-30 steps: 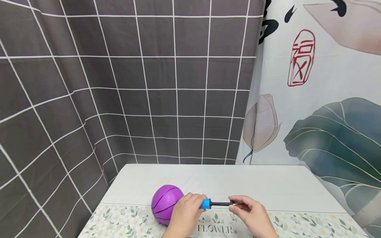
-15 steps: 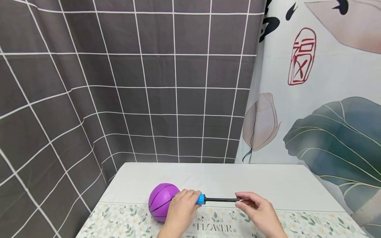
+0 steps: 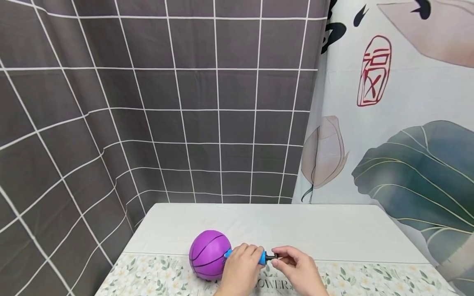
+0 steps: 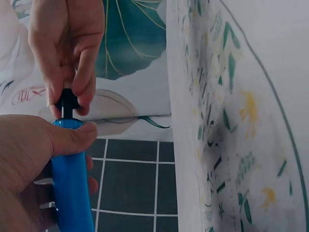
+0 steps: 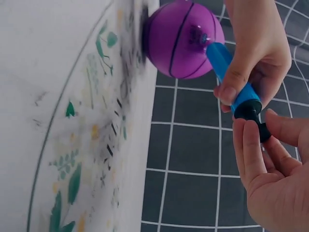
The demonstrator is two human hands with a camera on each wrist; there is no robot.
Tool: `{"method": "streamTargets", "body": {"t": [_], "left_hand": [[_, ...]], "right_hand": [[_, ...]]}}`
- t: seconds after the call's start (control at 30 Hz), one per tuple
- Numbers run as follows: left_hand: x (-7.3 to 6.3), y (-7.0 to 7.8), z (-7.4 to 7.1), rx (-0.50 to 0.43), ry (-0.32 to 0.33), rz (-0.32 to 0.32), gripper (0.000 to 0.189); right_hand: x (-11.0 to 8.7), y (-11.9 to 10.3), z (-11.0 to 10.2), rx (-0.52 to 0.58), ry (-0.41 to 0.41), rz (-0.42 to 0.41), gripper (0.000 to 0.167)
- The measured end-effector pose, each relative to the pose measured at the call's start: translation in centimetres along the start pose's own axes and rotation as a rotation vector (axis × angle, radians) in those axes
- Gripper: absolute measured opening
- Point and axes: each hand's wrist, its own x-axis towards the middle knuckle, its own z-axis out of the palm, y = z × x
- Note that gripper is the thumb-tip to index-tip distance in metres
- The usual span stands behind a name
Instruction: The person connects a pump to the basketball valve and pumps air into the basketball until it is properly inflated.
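A purple ball (image 3: 209, 255) with black seam lines sits on the table, left of both hands. My left hand (image 3: 241, 267) grips the blue barrel of a hand pump (image 4: 72, 193), whose far end meets the ball's side in the right wrist view. Fingers and thumb of my right hand (image 3: 296, 267) pinch the pump's black handle (image 5: 263, 131). Only a short stretch of black rod shows between handle and barrel. Much of the barrel is hidden under my left hand in the head view.
The table (image 3: 259, 226) has a white surface with a flower-printed cloth along its near side. A dark grey gridded curtain (image 3: 237, 123) hangs behind and to the left. At the right hangs a white curtain (image 3: 340, 164) with leaf prints.
The black rod first came further out as my right hand drew away to the right. Now my right hand is back near my left and the rod is mostly inside the barrel.
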Motion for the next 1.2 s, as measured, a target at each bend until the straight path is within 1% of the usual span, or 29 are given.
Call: {"method": "streamTargets", "body": {"t": [0.1,0.2,0.27,0.4,0.53,0.6,0.73,0.9,0.97,1.03,1.13,1.2], "left_hand": [[-0.2,-0.2,0.0,-0.02,0.009,0.002,0.037],[-0.4,-0.8,0.0,-0.042,0.027,-0.004,0.038],[-0.5,-1.3,0.0,-0.051,0.042,-0.011,0.038],[-0.7,-2.2,-0.2,-0.037,0.062,-0.036,0.037],[-0.7,-2.9,-0.6,-0.033,0.057,-0.074,0.038],[-0.7,-3.1,-0.8,-0.032,0.054,-0.088,0.039],[-0.4,-3.3,-1.0,-0.012,0.047,-0.089,0.04],[-0.2,-2.7,-1.2,0.023,0.002,-0.056,0.04],[0.0,-2.3,-1.1,0.032,-0.004,-0.032,0.039],[0.0,-1.9,-0.9,0.035,0.009,-0.006,0.039],[0.1,-1.4,-0.5,0.034,0.029,0.022,0.039],[0.2,-1.0,-0.3,0.029,0.032,0.036,0.04]], "right_hand": [[-0.1,-0.1,0.1,0.017,-0.017,0.017,0.034],[-0.2,-0.2,-0.4,0.007,-0.006,0.037,0.037],[-0.2,-0.3,-0.9,-0.007,0.011,0.055,0.037],[-0.1,-0.4,-2.3,-0.032,0.052,0.103,0.035],[0.0,-0.6,-3.6,-0.044,0.093,0.149,0.035],[0.0,-0.7,-4.1,-0.043,0.109,0.157,0.036],[0.0,-0.6,-4.6,-0.044,0.117,0.154,0.036],[0.2,-0.3,-3.9,-0.049,0.107,0.147,0.033],[0.2,-0.3,-3.4,-0.048,0.096,0.143,0.031],[0.2,-0.3,-2.8,-0.041,0.088,0.119,0.03],[0.3,-0.3,-1.6,-0.046,0.082,0.058,0.029],[0.4,-0.4,-0.8,-0.054,0.074,0.021,0.028]]}}
